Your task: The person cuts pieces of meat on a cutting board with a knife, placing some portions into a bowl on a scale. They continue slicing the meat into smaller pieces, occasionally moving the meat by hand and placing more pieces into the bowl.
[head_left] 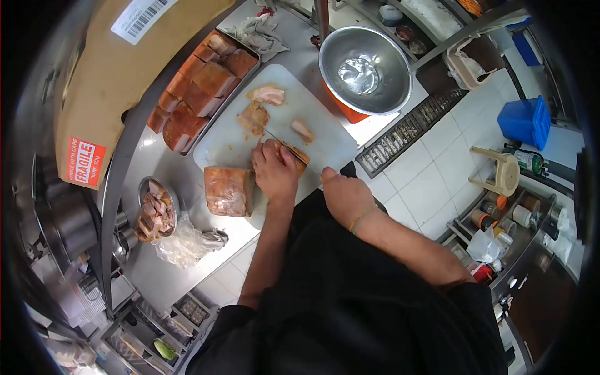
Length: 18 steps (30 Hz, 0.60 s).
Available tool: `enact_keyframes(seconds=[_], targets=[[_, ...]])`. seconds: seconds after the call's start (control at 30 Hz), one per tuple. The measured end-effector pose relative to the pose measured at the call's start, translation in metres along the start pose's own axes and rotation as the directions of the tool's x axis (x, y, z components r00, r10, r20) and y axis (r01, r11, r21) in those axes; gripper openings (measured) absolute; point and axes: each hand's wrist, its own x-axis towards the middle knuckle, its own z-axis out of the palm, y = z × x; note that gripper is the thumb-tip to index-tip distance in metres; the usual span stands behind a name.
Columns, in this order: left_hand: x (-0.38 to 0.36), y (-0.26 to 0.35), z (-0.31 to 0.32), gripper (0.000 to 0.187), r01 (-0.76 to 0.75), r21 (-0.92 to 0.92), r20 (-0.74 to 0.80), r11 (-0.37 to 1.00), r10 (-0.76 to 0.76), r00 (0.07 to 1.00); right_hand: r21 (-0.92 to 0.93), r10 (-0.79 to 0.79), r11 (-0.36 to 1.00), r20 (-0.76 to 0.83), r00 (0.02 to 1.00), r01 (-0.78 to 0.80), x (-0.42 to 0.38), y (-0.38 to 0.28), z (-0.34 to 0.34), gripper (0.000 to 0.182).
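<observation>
My right hand is closed around the handle of a knife, whose thin blade points up and left over the cutting board. Beneath the blade lies a browned piece of meat, gripped by the curled fingers of my left hand. Part of that piece is hidden by the hand. Cut bits rest on the board: a pale slice, a brown flat slice and a small strip. A big block of meat in clear wrap sits left of my left hand.
A metal tray of browned meat blocks stands beyond the board. A steel bowl is at the upper right, over something orange. Left are a small bowl of meat pieces and crumpled plastic. A cardboard box overhangs the left.
</observation>
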Motion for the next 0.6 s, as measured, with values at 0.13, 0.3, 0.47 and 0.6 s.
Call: enact_keyframes(seconds=[0.13,0.3,0.47,0.6], targets=[[-0.002,-0.002,0.002,0.036,-0.019,0.006,-0.010,1.000,0.019,1.000,0.012,0.072,0.997,0.088,0.994,-0.074,-0.020,0.002,-0.012,0.012],[0.002,-0.005,0.002,0.036,-0.050,0.048,-0.019,0.998,0.051,0.999,0.004,0.052,0.999,0.084,0.995,-0.052,0.010,0.009,0.016,0.012],[0.006,-0.010,-0.001,0.035,0.008,0.018,0.006,1.000,-0.008,1.000,0.050,0.049,0.997,0.062,0.997,-0.052,0.024,0.014,0.034,0.015],[0.009,-0.006,-0.002,0.034,0.005,0.019,-0.003,1.000,-0.005,1.000,0.062,0.006,0.998,0.085,0.996,-0.011,0.015,0.011,0.019,0.019]])
